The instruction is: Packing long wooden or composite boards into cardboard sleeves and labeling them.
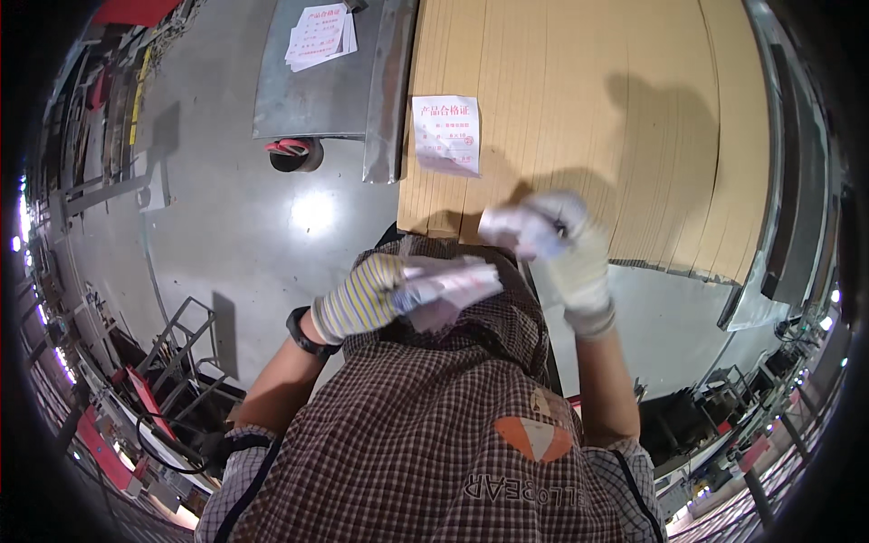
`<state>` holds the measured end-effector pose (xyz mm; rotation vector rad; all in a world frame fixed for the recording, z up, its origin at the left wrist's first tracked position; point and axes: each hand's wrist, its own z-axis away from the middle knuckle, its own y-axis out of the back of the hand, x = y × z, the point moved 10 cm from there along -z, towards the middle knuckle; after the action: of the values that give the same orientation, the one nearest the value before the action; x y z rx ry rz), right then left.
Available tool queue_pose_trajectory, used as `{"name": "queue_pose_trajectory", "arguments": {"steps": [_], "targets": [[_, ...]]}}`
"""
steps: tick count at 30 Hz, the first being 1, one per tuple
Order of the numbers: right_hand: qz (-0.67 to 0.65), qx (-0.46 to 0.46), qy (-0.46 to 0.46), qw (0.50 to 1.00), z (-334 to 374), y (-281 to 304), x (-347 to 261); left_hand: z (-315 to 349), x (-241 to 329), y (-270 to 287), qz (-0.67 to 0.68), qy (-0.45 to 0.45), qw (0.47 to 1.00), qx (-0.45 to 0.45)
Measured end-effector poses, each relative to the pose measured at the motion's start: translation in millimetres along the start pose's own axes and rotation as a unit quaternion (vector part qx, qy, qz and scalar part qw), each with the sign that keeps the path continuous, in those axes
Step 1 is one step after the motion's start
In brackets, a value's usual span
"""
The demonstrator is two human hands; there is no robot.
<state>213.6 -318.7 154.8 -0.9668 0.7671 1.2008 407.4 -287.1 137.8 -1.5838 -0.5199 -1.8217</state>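
My left hand [362,294], in a striped knit work glove, is closed round a stack of small printed paper slips [453,288], held in front of my checked apron. To its right and a little farther off, my right hand [572,240] wears a similar pale glove, smeared by motion. From its fingers a crumpled-looking whitish paper slip [518,228] sticks out to the left, above the near edge of the cardboard. One white slip with red print [445,134] lies flat on the cardboard's left edge, beyond both hands.
Corrugated cardboard [561,90] covers the surface ahead. Left of it is a grey metal plate [317,104] with a small pile of slips [321,41]. Below that stands a dark round container with something red [294,154]. A metal frame [186,339] stands on the floor at left.
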Motion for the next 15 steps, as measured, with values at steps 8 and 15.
{"name": "queue_pose_trajectory", "arguments": {"steps": [8, 15], "targets": [[0.482, 0.216, 0.362, 0.768, -27.8, 13.2, -70.7, 7.3, -27.8, 4.6, 0.183, 0.263, 0.933, 0.163], [0.309, 0.083, 0.077, 0.944, 24.8, 7.9, -4.7, -22.1, -10.6, -6.1, 0.115, 0.085, 0.976, 0.165]]}}
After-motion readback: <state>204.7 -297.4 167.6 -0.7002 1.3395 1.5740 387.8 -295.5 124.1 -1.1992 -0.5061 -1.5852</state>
